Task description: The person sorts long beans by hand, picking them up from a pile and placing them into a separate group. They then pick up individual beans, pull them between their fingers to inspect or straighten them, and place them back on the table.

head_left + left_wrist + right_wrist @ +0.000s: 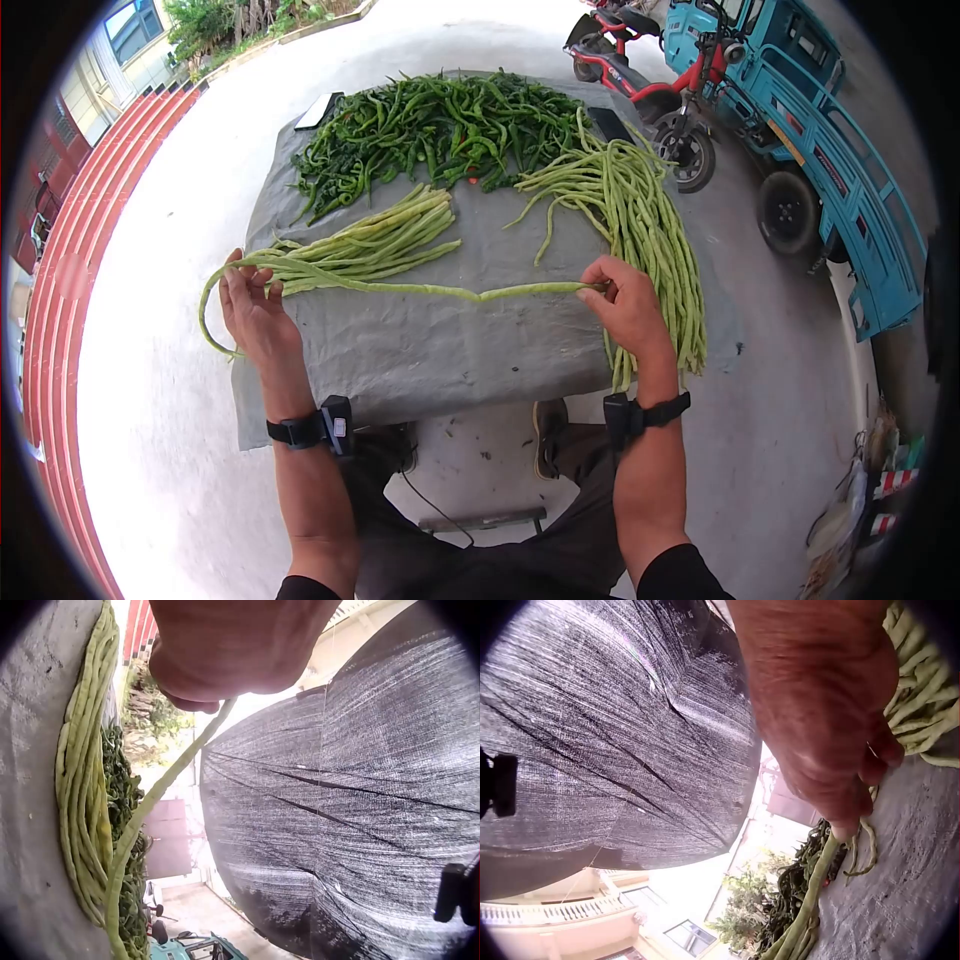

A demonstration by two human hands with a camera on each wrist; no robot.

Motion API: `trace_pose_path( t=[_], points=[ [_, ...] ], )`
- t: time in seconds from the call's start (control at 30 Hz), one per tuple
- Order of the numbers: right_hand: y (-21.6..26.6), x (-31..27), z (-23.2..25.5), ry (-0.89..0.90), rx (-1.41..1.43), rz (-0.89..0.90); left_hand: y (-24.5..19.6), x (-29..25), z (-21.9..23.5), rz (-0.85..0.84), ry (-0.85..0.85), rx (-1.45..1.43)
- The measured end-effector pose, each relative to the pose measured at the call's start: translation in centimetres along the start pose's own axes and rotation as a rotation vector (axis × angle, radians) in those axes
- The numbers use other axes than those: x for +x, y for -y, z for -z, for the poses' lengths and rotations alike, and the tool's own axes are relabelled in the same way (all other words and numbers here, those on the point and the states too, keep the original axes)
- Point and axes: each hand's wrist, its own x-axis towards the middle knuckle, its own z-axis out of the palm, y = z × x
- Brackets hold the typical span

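A single long yardlong bean (430, 290) stretches across the front of the grey sheet, slightly kinked in the middle. My left hand (258, 315) pinches it toward one end, where the rest loops down past the fingers. At the other end, my right hand (635, 308) grips the tip between thumb and fingers. Behind the left hand lies a neat bundle of yardlong beans (380, 235), pointing right. A larger loose heap of yardlong beans (655, 225) spreads behind and beside the right hand, some drooping over the front edge. In the left wrist view the held bean (154, 795) slants downward.
Green chili peppers (440, 125) are heaped along the back of the sheet (420, 350). A dark flat object (608, 124) and a white-topped one (318, 111) lie at the back corners. Beyond stand a red scooter (650, 85) and a blue cargo tricycle (830, 150). Dark netting (352, 780) hangs overhead.
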Motion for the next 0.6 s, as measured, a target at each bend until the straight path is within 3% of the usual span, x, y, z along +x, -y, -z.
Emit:
trace_pose_path(
  t=[0.17,0.27,0.37,0.5,0.6],
  points=[
    [-0.4,-0.8,1.6,-0.152,0.021,-0.031,1.7,1.1,-0.8,0.116,0.136,-0.063],
    [-1.4,-1.2,2.5,-0.261,-0.007,-0.057,1.9,1.6,-4.0,0.191,0.252,-0.069],
    [-2.1,-1.3,3.1,-0.316,0.019,-0.085,1.2,1.8,-11.0,0.237,0.310,-0.014],
    [-1.9,-1.5,3.8,-0.408,0.001,-0.065,1.6,4.2,-22.7,0.286,0.583,0.053],
    [-2.4,-1.6,4.3,-0.513,0.065,-0.117,0.0,2.7,-31.9,0.308,0.848,-0.079]
  ],
)
